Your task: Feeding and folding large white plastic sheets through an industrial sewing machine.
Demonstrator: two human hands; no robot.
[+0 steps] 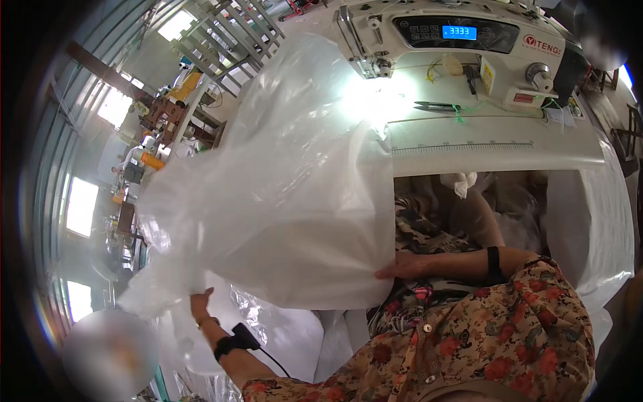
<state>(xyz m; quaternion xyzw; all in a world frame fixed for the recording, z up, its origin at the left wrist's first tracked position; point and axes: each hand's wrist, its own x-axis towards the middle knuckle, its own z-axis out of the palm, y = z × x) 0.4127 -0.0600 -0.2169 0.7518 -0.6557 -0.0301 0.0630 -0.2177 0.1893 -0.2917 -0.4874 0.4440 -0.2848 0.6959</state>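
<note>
A large sheet of translucent white plastic (288, 208) drapes from the sewing machine (462, 40) over the table's left part and down towards me. At the lower left my left hand (200, 303) is closed on the bunched lower edge of the sheet, its thumb showing and its other fingers mostly hidden. My right hand (405, 266) pinches the sheet near its lower right corner, close to my lap. Under the machine's bright lamp lies the sheet's upper right edge, where glare hides the needle area.
Black thread snips (435, 106) and green thread ends (459, 114) lie on the machine bed, behind a printed ruler strip (469, 146). More plastic sheeting (606, 228) hangs at the right. Other machines on a bench (171, 117) and a grey metal rack (224, 40) stand at the left.
</note>
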